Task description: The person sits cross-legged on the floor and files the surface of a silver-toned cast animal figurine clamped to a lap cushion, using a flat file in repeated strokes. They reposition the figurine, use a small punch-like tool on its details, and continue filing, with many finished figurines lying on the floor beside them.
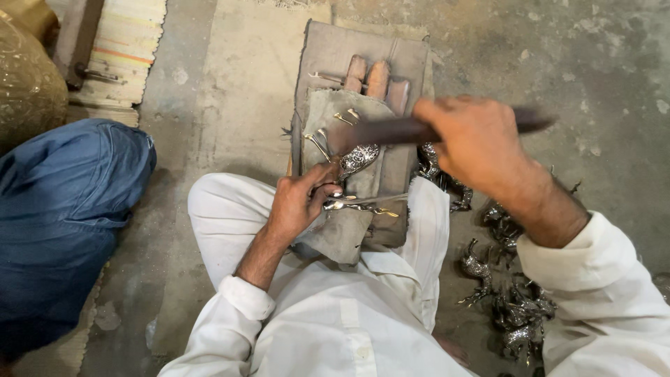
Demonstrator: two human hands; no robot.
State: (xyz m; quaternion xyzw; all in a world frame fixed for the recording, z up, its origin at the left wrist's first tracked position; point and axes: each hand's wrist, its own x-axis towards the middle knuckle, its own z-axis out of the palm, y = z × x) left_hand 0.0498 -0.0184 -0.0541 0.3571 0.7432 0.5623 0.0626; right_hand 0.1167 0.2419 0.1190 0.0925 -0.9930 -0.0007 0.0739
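Note:
My left hand (301, 199) pinches a small ornate silver metal piece (357, 159) against a grey cloth-covered block (335, 112) resting over my foot, whose toes (377, 77) show at the top. My right hand (478, 143) grips a long dark file (391, 130), blurred, lying across the silver piece. Thin silver and brass bits (359, 206) lie on the cloth just under my left hand. Both sleeves are white.
Several silver animal-shaped figurines (513, 307) are heaped on the floor at the right, under my right forearm. A person's blue-clad leg (59, 209) sits at the left. A striped mat (122, 49) and a brass vessel (24, 77) lie at the upper left.

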